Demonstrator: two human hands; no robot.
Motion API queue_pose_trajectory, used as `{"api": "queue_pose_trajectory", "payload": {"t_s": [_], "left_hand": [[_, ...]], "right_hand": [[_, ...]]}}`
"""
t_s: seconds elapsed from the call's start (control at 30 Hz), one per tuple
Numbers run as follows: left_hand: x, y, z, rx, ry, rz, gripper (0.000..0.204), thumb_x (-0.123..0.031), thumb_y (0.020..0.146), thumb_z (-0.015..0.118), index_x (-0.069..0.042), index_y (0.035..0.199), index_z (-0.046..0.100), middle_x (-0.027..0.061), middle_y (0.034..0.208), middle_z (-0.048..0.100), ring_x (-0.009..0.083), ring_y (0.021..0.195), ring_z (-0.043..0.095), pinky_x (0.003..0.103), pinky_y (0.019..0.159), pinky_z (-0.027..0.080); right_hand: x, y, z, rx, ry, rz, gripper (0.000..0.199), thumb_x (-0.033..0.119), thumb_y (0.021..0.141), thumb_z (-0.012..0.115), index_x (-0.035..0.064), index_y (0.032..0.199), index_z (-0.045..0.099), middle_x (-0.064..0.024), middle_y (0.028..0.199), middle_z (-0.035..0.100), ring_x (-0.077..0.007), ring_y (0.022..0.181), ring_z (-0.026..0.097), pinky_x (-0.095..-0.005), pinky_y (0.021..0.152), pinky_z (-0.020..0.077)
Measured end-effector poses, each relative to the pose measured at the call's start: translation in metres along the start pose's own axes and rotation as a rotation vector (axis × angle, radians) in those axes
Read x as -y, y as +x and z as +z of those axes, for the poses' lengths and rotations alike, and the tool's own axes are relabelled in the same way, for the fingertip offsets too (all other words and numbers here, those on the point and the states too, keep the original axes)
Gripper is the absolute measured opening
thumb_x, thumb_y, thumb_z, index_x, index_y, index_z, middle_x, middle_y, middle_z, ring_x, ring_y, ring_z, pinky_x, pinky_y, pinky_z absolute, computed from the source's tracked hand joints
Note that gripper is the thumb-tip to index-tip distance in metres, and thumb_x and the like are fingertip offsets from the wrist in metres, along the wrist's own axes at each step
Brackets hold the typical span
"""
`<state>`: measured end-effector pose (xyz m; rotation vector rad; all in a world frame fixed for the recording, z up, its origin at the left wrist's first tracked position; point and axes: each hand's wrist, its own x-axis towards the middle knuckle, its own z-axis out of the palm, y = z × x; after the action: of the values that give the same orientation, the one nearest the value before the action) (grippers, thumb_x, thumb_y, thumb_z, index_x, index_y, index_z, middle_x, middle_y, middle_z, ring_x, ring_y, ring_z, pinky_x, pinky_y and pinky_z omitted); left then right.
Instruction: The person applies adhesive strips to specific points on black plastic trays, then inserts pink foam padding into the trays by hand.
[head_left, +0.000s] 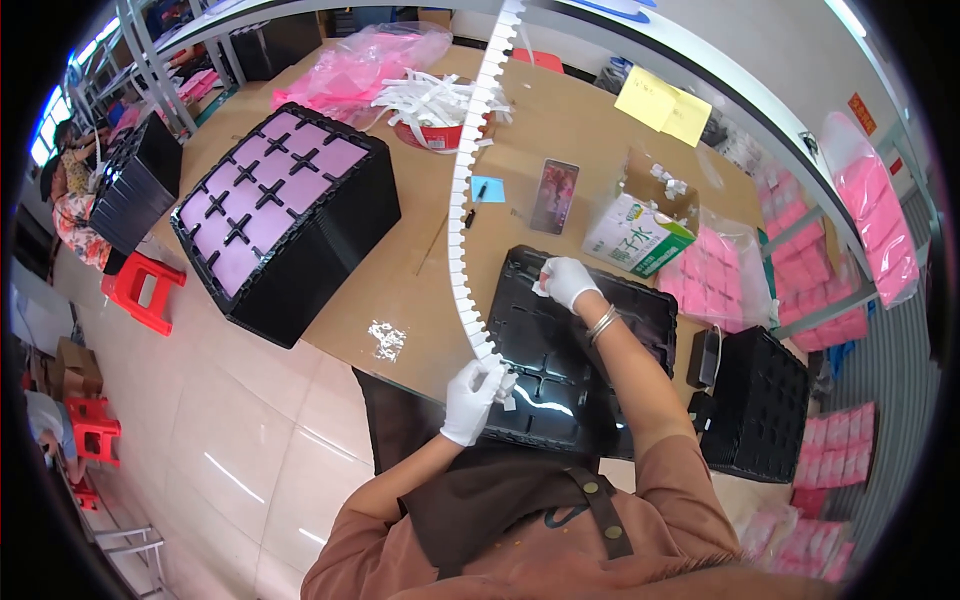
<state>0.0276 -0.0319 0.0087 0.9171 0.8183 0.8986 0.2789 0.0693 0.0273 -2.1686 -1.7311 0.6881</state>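
My left hand (470, 405), in a white glove, pinches the lower end of a long white notched strip (460, 240), with small white tabs around its fingertips. From the top of the view the strip curves down to this hand. In front of me on the table lies a black plastic tray (545, 375) with cross-shaped ridges. Over the tray's far part is my right hand (572, 284), also white-gloved and with bangles at the wrist. Its closed fingers hold a small white tab (541, 289); whether the tab touches the tray I cannot tell.
A stack of black trays with pink sheets (275, 175) stands left. Beyond are a red basin (432, 137) of white strips, a phone (554, 197) and an open carton (640, 225). More black trays (755, 405) and pink packs (705, 270) lie right. A shelf rail (740, 95) crosses above.
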Motion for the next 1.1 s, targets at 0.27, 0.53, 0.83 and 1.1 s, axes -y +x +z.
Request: {"api": "queue_pose_trajectory", "payload": {"t_s": [0.27,0.53,0.83,1.1], "left_hand": [[0.013,0.0,-0.004,0.111,-0.004,0.002,0.017,-0.014,0.092,0.055,0.001,0.1,0.056,0.003,0.082,0.06,0.005,0.064,0.055,0.02,0.058,0.046],[0.011,0.0,-0.001,0.06,-0.058,0.02,0.013,-0.013,0.09,0.057,-0.001,0.09,0.058,-0.0002,0.073,0.058,0.0042,0.062,0.054,0.02,0.057,0.046],[0.005,0.0,0.001,0.059,-0.002,0.016,0.011,-0.012,0.091,0.056,-0.001,0.089,0.057,0.0004,0.072,0.057,0.0054,0.061,0.054,0.02,0.057,0.046],[0.006,0.003,-0.002,0.078,0.02,-0.015,0.01,-0.01,0.091,0.055,-0.001,0.086,0.054,0.0024,0.074,0.057,0.0063,0.062,0.054,0.023,0.063,0.049]], "right_hand": [[-0.011,0.001,0.006,0.03,0.016,0.006,0.014,0.01,0.068,0.069,0.0053,0.079,0.062,-0.0151,0.071,0.064,-0.0275,0.065,0.064,-0.0359,0.061,0.0498],[0.003,0.007,-0.005,0.203,0.117,0.139,0.009,0.003,0.073,0.065,0.0019,0.079,0.058,-0.0098,0.064,0.061,-0.0169,0.05,0.057,-0.031,0.044,0.0445],[0.007,0.003,-0.005,0.139,0.258,0.172,0.009,0.001,0.074,0.064,0.0017,0.078,0.056,-0.0087,0.059,0.058,-0.0162,0.043,0.054,-0.0302,0.038,0.0404],[-0.002,0.005,-0.013,0.22,0.263,0.189,0.012,-0.005,0.074,0.059,0.0016,0.083,0.056,-0.0101,0.065,0.06,-0.0152,0.044,0.051,-0.0297,0.037,0.0384]]}}
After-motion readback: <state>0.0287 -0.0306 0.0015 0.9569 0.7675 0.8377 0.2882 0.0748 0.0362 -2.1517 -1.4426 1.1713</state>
